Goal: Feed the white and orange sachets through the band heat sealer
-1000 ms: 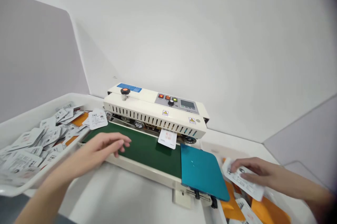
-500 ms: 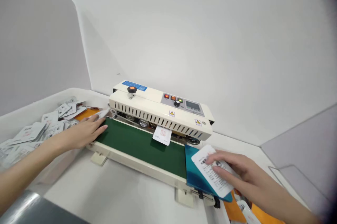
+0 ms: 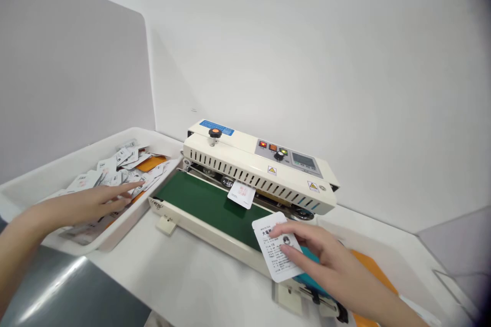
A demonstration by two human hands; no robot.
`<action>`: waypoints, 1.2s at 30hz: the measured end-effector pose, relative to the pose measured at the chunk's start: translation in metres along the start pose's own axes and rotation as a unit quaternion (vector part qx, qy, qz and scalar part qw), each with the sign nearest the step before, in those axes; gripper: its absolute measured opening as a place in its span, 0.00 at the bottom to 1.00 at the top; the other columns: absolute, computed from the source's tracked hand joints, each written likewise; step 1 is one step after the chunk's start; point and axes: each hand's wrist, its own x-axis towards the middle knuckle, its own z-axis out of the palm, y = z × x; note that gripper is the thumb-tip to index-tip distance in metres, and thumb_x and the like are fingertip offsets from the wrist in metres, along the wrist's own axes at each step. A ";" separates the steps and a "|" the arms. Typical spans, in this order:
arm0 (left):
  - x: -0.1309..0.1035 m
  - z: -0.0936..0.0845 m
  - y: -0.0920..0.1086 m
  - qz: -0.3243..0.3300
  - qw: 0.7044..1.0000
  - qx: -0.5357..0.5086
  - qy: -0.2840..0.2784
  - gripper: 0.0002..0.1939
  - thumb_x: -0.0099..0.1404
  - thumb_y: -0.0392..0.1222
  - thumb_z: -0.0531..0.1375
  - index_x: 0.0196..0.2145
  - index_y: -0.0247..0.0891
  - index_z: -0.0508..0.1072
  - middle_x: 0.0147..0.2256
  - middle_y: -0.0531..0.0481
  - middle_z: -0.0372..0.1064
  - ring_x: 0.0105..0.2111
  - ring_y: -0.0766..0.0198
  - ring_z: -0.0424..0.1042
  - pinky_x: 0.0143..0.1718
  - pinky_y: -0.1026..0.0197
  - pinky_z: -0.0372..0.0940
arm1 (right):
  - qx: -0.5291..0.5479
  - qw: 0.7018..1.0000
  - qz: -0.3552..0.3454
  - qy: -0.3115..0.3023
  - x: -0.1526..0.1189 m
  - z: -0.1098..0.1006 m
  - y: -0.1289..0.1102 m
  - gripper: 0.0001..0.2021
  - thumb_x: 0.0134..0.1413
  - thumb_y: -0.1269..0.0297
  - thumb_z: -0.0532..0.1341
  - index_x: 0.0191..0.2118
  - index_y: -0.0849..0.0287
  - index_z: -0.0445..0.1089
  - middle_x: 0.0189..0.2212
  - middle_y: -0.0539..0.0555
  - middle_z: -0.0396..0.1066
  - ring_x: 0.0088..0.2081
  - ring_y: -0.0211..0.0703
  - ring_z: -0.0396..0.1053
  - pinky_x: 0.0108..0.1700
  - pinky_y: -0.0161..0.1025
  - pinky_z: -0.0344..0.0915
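Note:
My right hand [image 3: 326,255] pinches a white printed sachet [image 3: 273,251] between thumb and fingers, above the right part of the green conveyor belt [image 3: 199,208] and its blue end plate [image 3: 307,278]. On the belt, a second white sachet [image 3: 241,195] with red print has its far edge under the cream band sealer [image 3: 245,160]. To the left, my left hand [image 3: 102,201] hovers with fingers stretched out over a white tray [image 3: 126,222] heaped with sachets [image 3: 107,168]. Nothing shows in its grasp.
Orange packets [image 3: 374,270] lie in a container at the lower right, partly behind my right forearm. A grey metal surface [image 3: 76,291] fills the lower left. The sealer has a black knob [image 3: 215,134] on top and lit buttons [image 3: 263,145]. A white wall rises behind.
My left hand has moved from the belt's left end to over the tray. The right hand has carried its sachet leftward. The belt's sachet has travelled left, and the view has shifted left.

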 end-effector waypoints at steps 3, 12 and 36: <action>0.002 0.005 -0.003 0.045 0.996 -0.012 -0.078 0.31 0.63 0.64 0.49 0.59 0.48 0.62 0.61 0.54 0.59 0.59 0.50 0.59 0.59 0.52 0.50 | 0.022 1.000 -0.001 -0.007 0.003 0.005 -0.002 0.14 0.59 0.51 0.57 0.48 0.45 0.70 0.45 0.53 0.71 0.41 0.47 0.68 0.41 0.40 0.68; 0.046 -0.005 0.005 0.046 0.977 -0.153 -0.143 0.36 0.61 0.62 0.55 0.62 0.45 0.57 0.59 0.55 0.61 0.57 0.54 0.63 0.56 0.58 0.58 | 0.055 0.998 0.006 0.015 0.003 0.014 0.002 0.14 0.58 0.52 0.58 0.47 0.49 0.70 0.37 0.52 0.71 0.34 0.43 0.67 0.34 0.37 0.68; 0.023 0.008 0.075 0.084 0.996 -0.007 0.043 0.25 0.66 0.59 0.45 0.48 0.43 0.72 0.44 0.45 0.73 0.43 0.48 0.71 0.42 0.54 0.63 | 0.198 0.978 0.050 -0.048 0.013 0.027 -0.012 0.19 0.58 0.51 0.58 0.52 0.51 0.62 0.37 0.54 0.72 0.37 0.47 0.71 0.38 0.41 0.70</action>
